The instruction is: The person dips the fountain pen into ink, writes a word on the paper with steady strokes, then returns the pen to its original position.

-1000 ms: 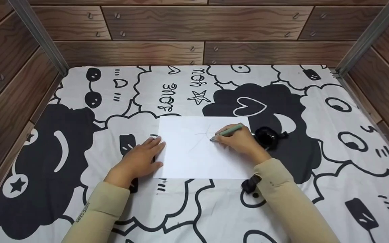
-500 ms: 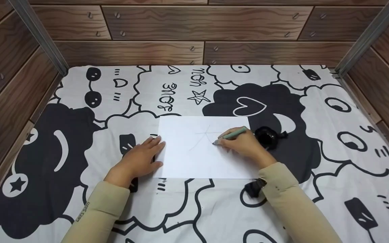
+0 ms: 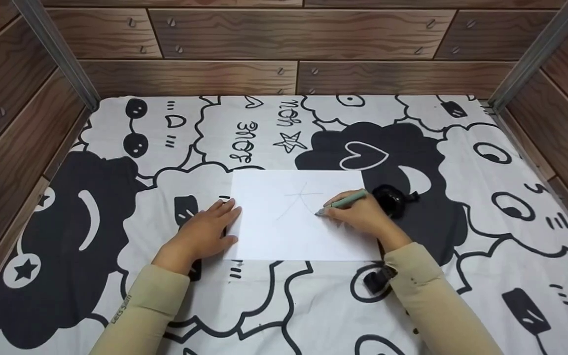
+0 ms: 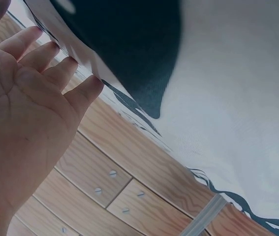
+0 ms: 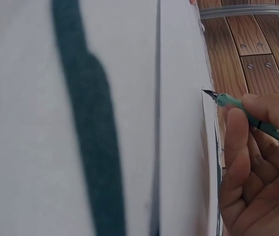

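Observation:
A white sheet of paper (image 3: 274, 236) lies flat on the patterned cloth in the head view. My right hand (image 3: 360, 214) pinches a green fountain pen (image 3: 348, 199), its nib touching the paper right of centre. In the right wrist view the pen (image 5: 232, 102) shows a dark pointed nib, and the fingers of the right hand (image 5: 262, 167) curl round its barrel. Thin crossing strokes (image 3: 300, 195) stand on the sheet, with one slanting line ending at the nib. My left hand (image 3: 205, 231) rests with spread fingers on the paper's left edge; its palm shows in the left wrist view.
A small round black object (image 3: 389, 199), possibly an ink bottle, stands just right of the paper, partly behind the right hand. Black-and-white cartoon cloth (image 3: 244, 305) covers the table. Wood-plank walls (image 3: 284, 34) and metal posts (image 3: 59, 54) enclose the back and sides.
My right hand has slid toward the lower right with the pen, and the slanting stroke behind the nib has grown longer. The left hand has stayed in place.

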Motion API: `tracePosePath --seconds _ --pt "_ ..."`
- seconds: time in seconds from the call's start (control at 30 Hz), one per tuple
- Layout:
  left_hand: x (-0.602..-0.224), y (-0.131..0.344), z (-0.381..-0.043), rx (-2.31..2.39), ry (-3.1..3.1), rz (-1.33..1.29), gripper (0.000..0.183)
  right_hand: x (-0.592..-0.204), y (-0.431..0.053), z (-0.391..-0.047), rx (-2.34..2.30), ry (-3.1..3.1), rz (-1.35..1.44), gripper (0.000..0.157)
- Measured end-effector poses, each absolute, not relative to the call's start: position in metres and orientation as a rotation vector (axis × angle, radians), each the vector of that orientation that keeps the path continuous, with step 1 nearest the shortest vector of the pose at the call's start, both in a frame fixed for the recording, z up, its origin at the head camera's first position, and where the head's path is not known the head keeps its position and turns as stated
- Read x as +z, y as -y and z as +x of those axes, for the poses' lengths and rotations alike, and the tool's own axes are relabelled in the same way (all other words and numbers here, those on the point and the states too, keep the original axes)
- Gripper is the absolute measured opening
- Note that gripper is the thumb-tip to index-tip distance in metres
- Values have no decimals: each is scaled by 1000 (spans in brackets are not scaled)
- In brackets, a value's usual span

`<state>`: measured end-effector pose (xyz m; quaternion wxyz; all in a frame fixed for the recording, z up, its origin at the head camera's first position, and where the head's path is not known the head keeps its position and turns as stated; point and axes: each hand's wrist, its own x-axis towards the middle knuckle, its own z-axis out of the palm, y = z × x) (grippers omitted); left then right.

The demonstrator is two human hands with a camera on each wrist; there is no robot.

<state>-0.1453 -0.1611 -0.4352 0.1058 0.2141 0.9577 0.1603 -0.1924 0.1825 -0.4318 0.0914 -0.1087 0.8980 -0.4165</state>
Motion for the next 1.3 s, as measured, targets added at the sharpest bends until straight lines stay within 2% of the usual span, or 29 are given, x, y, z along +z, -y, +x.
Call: tracePosePath --seconds 1.3 --pt "-435 162 -145 479 -2827 651 62 -433 -203 -178 -1287 -2685 -324 14"
